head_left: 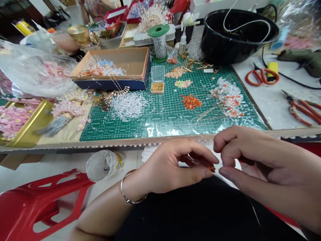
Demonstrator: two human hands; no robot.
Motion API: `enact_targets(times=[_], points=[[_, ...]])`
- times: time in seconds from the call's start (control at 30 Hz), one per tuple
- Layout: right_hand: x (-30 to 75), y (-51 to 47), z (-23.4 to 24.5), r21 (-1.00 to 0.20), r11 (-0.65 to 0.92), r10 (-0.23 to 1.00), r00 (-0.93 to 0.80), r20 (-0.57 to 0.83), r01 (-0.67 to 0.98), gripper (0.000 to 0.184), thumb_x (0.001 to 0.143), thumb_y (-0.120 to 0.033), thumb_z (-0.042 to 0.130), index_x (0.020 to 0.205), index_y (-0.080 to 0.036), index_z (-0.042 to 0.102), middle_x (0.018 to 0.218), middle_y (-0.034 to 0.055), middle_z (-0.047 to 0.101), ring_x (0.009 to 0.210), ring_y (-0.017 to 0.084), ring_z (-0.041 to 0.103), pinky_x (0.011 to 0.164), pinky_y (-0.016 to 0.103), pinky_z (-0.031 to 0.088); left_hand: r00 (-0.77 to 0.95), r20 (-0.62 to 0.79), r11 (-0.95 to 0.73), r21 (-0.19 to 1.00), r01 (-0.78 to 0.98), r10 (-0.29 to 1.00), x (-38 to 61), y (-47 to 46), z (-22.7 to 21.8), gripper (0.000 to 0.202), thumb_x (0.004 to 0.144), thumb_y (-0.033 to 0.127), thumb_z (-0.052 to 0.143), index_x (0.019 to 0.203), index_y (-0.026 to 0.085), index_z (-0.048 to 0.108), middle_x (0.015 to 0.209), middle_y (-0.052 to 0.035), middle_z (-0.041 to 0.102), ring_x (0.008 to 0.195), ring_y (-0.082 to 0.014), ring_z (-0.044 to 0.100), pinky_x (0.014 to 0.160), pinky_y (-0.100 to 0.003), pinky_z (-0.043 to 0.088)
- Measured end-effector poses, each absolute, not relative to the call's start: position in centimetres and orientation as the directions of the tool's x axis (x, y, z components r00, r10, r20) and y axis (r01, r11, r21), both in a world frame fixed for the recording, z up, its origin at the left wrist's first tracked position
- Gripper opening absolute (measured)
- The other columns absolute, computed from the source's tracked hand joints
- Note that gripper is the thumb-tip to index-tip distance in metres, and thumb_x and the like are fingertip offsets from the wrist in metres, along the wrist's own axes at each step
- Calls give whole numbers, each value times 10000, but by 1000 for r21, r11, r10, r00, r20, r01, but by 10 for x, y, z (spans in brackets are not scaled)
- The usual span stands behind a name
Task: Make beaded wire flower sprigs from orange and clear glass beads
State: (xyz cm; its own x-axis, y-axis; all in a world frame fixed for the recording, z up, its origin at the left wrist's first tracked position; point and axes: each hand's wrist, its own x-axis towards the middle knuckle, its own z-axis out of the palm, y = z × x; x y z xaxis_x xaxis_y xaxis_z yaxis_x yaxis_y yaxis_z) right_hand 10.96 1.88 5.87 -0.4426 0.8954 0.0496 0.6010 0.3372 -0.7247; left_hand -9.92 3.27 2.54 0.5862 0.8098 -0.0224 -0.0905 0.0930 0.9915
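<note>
While the person sits at the table edge (pixel 140 141), the left hand (pixel 170 167) is nearly closed; its thumb and first finger pinch a small orange beaded wire (pixel 204 164) above the dark lap; the right hand (pixel 250 155) is curved, its fingertips (pixel 224 169) just beside the end of the wire, and one cannot tell if they grip it; a bangle (pixel 130 187) circles the left wrist; farther away, on a green cutting mat (pixel 173 115), lie clear beads (pixel 127 105) and orange beads (pixel 191 101); a cardboard tray (pixel 110 63) stands at the far edge of the mat; scissors (pixel 262 77) and pliers (pixel 303 110) lie to the right of the mat; a black bowl (pixel 238 33) stands behind them; a red chair (pixel 42 207) is at lower left.
</note>
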Motion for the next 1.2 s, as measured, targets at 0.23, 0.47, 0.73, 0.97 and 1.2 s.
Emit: enact_targets(times=[0.23, 0.47, 0.73, 0.97, 1.2], points=[[115, 22, 51, -771, 226, 905, -421, -59, 595, 154, 881, -271, 607, 727, -267, 600, 931, 7, 641, 735, 170, 574, 564, 286, 424, 608, -241, 369, 925, -91, 756, -101, 34, 30, 232, 795, 201, 793, 1009, 176, 707, 889, -28, 692, 761, -117, 658, 698, -236, 547], [119, 12, 46, -743, 302, 911, -409, 41, 597, 79, 916, -307, 613, 839, -295, 627, 987, 19, 626, 888, 216, 612, 676, 325, 474, 655, -302, 548, 810, -206, 692, -100, 35, 22, 279, 763, 208, 836, 1004, 166, 703, 863, -29, 692, 774, -122, 654, 642, -221, 571], [120, 9, 47, -684, 365, 900, -428, 86, 632, 71, 905, -262, 610, 848, -303, 620, 1014, 27, 633, 936, 242, 628, 725, 362, 490, 662, -318, 559, 808, -185, 679, -99, 35, 25, 247, 761, 226, 838, 968, 166, 718, 863, -30, 694, 766, -131, 659, 660, -242, 554], [120, 12, 41, -748, 315, 898, -439, 34, 585, 96, 905, -362, 654, 831, -301, 662, 1008, 20, 642, 911, 224, 620, 691, 324, 497, 663, -300, 510, 848, -144, 686, -99, 34, 27, 183, 794, 144, 780, 963, 166, 712, 885, -23, 684, 784, -120, 651, 720, -248, 540], [121, 13, 31, -828, 189, 895, -440, -76, 528, 184, 925, -393, 650, 777, -287, 617, 986, -8, 638, 959, 198, 599, 811, 315, 485, 641, -273, 414, 907, -77, 718, -102, 34, 26, 303, 777, 137, 793, 1055, 191, 686, 904, -18, 680, 864, -123, 652, 799, -252, 523]])
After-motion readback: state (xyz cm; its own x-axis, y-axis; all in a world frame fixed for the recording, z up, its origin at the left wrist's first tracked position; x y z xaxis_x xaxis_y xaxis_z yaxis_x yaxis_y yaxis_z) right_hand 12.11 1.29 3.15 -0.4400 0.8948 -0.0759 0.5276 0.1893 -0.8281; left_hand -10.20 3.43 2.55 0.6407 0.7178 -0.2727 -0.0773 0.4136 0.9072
